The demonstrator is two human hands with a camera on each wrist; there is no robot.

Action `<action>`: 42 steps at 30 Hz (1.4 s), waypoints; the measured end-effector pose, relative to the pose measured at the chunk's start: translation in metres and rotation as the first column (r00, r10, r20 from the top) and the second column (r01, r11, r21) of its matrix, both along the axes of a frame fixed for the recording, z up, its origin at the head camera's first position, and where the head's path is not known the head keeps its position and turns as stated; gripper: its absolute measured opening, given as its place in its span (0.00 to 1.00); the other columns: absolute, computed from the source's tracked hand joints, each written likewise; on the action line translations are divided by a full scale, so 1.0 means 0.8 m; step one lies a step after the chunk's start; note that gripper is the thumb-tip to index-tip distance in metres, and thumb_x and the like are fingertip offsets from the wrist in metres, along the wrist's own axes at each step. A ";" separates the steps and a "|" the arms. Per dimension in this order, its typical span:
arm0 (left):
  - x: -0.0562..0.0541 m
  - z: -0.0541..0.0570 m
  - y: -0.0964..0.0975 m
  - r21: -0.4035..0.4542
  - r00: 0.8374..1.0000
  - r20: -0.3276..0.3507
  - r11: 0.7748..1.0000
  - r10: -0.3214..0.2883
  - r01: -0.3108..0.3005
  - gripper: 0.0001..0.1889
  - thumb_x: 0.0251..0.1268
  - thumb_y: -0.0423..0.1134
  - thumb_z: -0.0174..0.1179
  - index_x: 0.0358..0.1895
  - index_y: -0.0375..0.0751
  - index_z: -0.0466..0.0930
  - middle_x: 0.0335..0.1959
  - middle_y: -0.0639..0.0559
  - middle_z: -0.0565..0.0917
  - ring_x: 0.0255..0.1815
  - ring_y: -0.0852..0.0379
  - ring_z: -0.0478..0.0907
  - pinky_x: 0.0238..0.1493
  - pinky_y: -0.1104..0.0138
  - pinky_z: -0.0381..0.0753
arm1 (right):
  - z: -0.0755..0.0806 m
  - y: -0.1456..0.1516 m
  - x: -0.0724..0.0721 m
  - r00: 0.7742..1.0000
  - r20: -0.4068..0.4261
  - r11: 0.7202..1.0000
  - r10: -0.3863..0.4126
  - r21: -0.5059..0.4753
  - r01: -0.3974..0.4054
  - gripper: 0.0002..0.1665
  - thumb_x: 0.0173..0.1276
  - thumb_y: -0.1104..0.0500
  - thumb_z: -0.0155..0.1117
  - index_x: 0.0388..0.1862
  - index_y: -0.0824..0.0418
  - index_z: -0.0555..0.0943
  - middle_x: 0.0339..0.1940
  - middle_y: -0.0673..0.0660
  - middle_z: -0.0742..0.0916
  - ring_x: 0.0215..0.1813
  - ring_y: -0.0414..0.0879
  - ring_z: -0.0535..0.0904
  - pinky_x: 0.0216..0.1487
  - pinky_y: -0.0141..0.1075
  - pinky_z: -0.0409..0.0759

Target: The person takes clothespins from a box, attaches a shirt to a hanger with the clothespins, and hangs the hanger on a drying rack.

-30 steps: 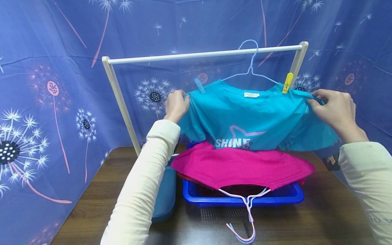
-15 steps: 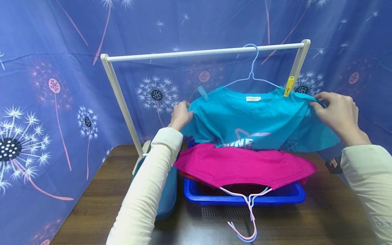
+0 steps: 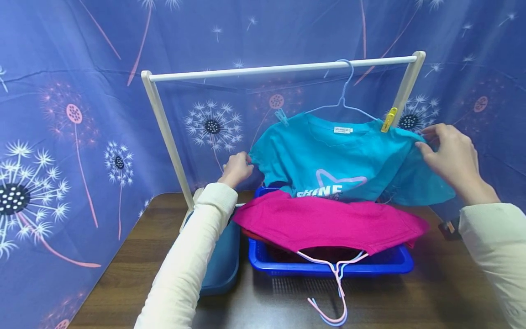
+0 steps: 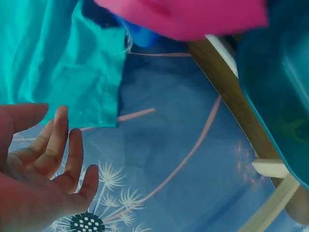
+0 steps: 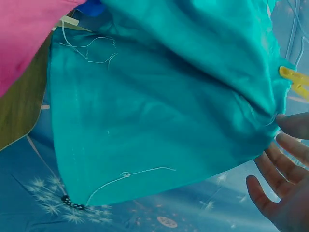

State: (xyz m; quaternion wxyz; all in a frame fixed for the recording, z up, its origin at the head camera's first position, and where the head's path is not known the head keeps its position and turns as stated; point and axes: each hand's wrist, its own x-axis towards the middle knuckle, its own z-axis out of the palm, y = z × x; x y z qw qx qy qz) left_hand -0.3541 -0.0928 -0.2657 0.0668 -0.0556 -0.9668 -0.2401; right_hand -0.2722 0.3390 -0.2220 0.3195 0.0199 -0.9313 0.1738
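A teal T-shirt (image 3: 337,151) with a star print hangs on a light blue hanger (image 3: 344,93) hooked over a white rod. A blue clothespin (image 3: 281,117) sits at its left shoulder, a yellow clothespin (image 3: 389,119) at its right. My left hand (image 3: 237,169) is beside the left sleeve; in the left wrist view its thumb and loosely bent fingers (image 4: 60,133) stand apart with no cloth between them. My right hand (image 3: 454,157) is at the right sleeve's upper edge. Its thumb and fingers (image 5: 273,176) are spread, tips right at the cloth.
In front, a magenta garment (image 3: 328,221) on pink and blue hangers (image 3: 334,278) lies over a blue basket (image 3: 263,265). Left of it stands a teal bin (image 3: 223,269). The rack's wooden post (image 3: 166,137) rises behind the bin, before a dandelion-patterned curtain (image 3: 82,173).
Both hands have let go of the sleeves they were pinching. The left hand has moved down and slightly left of the shirt. The hanger has straightened on the rod.
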 end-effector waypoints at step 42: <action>0.085 -0.099 -0.123 -0.416 0.980 0.004 0.891 -0.198 0.181 0.12 0.57 0.41 0.61 0.43 0.41 0.77 0.41 0.44 0.79 0.45 0.39 0.73 0.45 0.45 0.69 | -0.130 -0.039 0.066 0.922 0.029 0.855 0.386 0.364 -0.369 0.18 0.44 0.64 0.71 0.37 0.61 0.78 0.33 0.56 0.82 0.38 0.54 0.76 0.31 0.45 0.68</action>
